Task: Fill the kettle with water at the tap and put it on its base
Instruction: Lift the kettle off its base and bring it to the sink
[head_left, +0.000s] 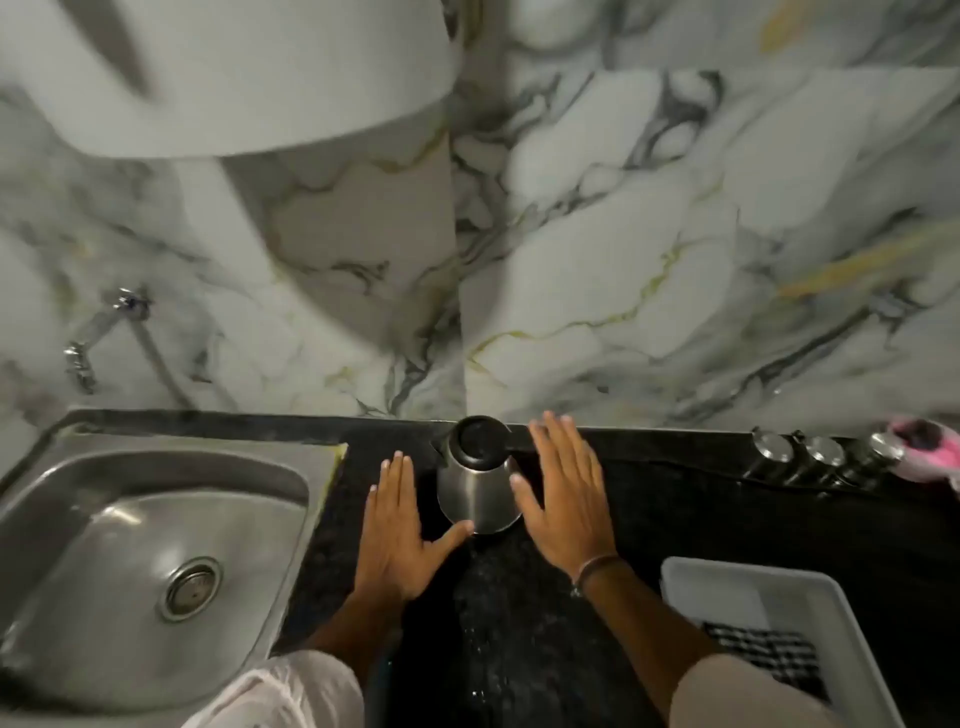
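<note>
I noted the kettle upright on the counter, right of the sink. Left hand and right hand flanked it, fingers spread, grasping nothing.

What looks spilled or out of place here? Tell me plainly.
Water drops lie scattered on the dark counter in front of the kettle, between the left hand and right hand. Otherwise nothing stands out; the kettle stands upright.
</note>
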